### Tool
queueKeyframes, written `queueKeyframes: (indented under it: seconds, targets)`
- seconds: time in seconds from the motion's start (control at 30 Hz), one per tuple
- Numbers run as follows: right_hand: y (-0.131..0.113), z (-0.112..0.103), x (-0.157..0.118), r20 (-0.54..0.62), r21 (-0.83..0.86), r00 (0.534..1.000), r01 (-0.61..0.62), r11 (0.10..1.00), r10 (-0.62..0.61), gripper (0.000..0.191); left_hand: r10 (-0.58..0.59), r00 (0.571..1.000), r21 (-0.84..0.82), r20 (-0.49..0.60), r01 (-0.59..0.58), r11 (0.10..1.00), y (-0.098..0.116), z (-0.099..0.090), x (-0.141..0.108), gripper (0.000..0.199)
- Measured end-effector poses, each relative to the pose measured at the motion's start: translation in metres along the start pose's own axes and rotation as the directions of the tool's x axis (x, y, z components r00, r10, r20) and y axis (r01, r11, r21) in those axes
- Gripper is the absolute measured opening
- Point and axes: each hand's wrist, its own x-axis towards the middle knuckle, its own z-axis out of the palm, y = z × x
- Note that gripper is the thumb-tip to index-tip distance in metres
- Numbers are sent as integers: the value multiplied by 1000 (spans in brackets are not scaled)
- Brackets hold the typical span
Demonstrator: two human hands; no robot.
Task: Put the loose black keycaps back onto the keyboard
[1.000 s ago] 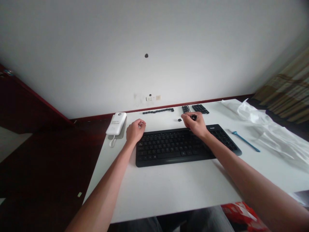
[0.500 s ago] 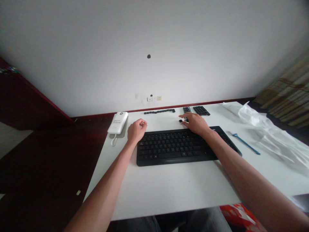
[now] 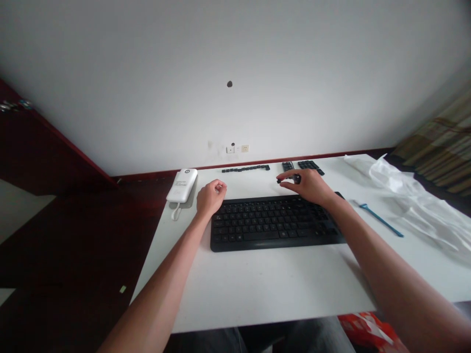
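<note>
A black keyboard (image 3: 257,220) lies flat on the white table (image 3: 235,289), its keys mostly in place. Above its far edge, right of the middle, my right hand (image 3: 309,185) pinches a small black keycap (image 3: 278,181) between thumb and fingertips. Something dark shows inside that hand's curl; I cannot make it out. My left hand (image 3: 211,198) rests by the keyboard's far left corner, fingers curled closed, and whatever may be in them is hidden. Behind the keyboard runs a row of loose keycaps (image 3: 246,169), with more keycap groups (image 3: 309,165) to the right.
A white power bank (image 3: 183,185) with a strap stands at the table's left. To the right lie a blue stick-like tool (image 3: 382,220) and a crumpled white plastic bag (image 3: 415,196). The wall (image 3: 235,108) with sockets rises behind the table.
My right hand has lifted off the table and moved slightly right and nearer, raising the keycap in its fingertips. My left hand stays curled at the keyboard's corner. The view has shifted a little.
</note>
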Motion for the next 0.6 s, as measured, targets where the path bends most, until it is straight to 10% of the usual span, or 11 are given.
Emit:
queueKeyframes:
  seconds: [0.33, 0.6]
  targets:
    - [-9, -21, -9, 82, 141, 996, 7, 990, -18, 38, 5, 1000, -3, -10, -5, 1000, 0, 0, -1, 12]
    - [-10, -32, -15, 277, -67, 960, 57, 996, -36, 23, 6, 1000, 9, -7, -6, 1000, 1, 0, 0, 12]
